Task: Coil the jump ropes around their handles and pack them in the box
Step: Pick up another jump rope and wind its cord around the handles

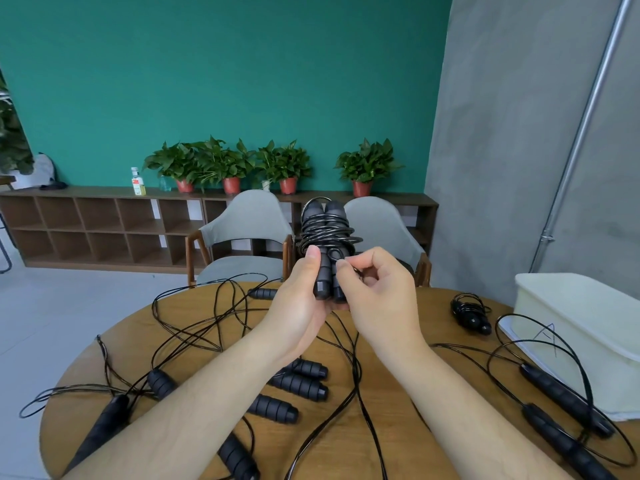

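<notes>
Currently, left hand [301, 299] gripped the paired black handles of a coiled jump rope [327, 233], held upright above the round wooden table [408, 368]. Right hand [377, 289] pinched the cord end against the bundle. Loose ropes [214, 327] lay tangled on the table; one finished bundle [471, 311] sat beside the white box [585, 327], at right

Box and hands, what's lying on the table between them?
One coiled jump rope lies on the table between the right hand and the box, shown in the head view.
</notes>
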